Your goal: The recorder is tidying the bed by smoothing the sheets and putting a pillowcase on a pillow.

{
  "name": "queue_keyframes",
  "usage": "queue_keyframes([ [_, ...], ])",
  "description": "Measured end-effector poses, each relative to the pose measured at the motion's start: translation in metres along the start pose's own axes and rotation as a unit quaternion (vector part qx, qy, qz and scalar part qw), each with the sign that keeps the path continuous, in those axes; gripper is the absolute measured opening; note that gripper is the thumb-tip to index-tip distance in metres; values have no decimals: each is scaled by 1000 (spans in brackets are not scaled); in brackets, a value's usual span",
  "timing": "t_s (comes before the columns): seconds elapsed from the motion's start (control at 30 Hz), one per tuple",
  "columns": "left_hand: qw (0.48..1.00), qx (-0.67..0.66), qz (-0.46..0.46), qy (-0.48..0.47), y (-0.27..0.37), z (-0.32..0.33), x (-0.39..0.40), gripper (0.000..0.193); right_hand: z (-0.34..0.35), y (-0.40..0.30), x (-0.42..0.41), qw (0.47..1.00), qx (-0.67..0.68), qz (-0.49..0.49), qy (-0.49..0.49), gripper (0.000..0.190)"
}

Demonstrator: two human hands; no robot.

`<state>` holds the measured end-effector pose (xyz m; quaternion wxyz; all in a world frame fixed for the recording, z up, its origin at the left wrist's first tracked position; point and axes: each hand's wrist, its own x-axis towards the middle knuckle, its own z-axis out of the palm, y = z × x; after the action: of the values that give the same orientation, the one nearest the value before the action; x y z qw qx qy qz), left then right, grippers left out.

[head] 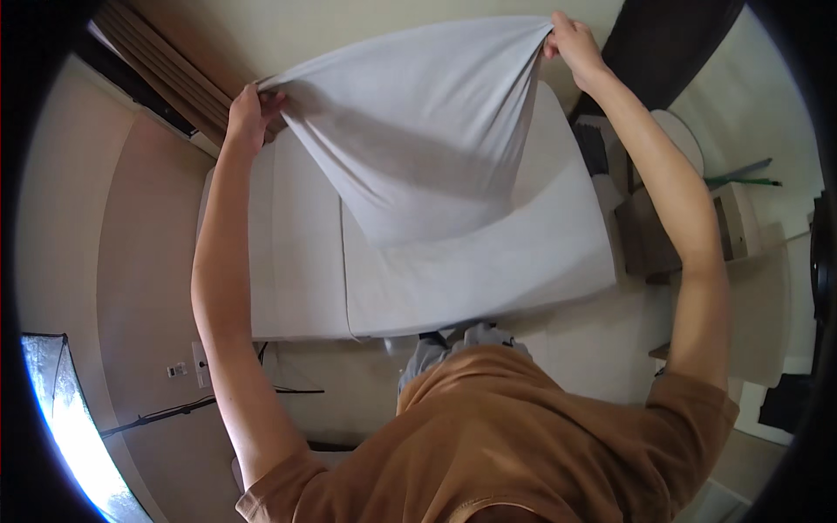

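Observation:
A pale grey-white cloth [418, 131] hangs stretched between my raised hands, its lower part draped over a white-covered bed [418, 287]. My left hand [252, 118] grips one upper corner, its fingers curled around the fabric. At the other upper corner, my right hand [574, 49] pinches the cloth, higher in the picture than my left. The top edge runs taut between the two hands, with folds falling from each grip. Whatever lies behind the cloth is hidden. A dark seam or gap crosses the bed surface left of the middle.
Brown curtains [176, 72] hang at the upper left. A bright studio light [78, 418] and its dark pole [176, 412] are at the lower left. On the right are a round white object [677, 140], a brown box-like piece [647, 235] and a dark hanging panel [667, 46].

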<state>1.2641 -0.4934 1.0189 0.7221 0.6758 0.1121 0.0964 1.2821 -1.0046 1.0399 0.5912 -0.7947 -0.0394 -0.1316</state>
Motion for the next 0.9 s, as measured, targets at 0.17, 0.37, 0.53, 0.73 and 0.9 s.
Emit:
queue_keyframes([
  [0.17,972,-11,213,-102,44,38,-30,31,-45,-4,8,989,23,-96,108,38],
  [0.37,941,161,219,-199,-75,8,-93,45,-71,122,-110,973,-131,-189,2,26],
  [0.53,893,398,118,-176,-364,-85,-164,12,22,360,-236,935,-290,3,-206,16],
  [0.73,731,398,-422,-360,-592,-59,-273,36,-103,588,-433,710,-310,392,-496,28],
  [0.9,884,368,-275,-87,-607,-159,-266,40,68,517,-389,910,-258,289,-147,38],
])
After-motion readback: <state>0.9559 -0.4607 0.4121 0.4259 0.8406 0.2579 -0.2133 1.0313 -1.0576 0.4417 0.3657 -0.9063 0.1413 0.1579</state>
